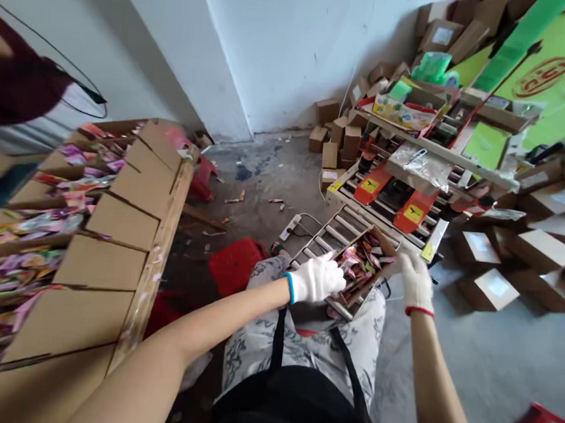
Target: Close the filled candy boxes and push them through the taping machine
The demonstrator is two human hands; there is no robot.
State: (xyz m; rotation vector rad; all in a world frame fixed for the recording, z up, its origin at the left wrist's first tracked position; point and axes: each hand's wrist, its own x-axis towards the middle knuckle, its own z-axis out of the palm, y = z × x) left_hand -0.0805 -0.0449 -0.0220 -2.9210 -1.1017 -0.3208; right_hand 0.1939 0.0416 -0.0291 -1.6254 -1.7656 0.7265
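An open cardboard box [381, 240] full of small colourful packets [360, 259] sits tilted on a short roller conveyor [328, 232] in front of my lap. My left hand [317, 279], in a white knitted glove with a blue cuff, has its fingers curled at the left side of the box. My right hand [416, 282] wears a white glove with a red cuff. It is beside the box's right side, by a blurred flap; its fingertips are smeared, so its grip is unclear.
A carton sealing machine [399, 180] stands just past the rollers. Left, a wooden-edged table [158, 255] carries several open boxes of packets. Closed cartons [495, 288] are piled right. A red stool [236, 266], a power strip [290, 226] and another person [20, 77] are nearby.
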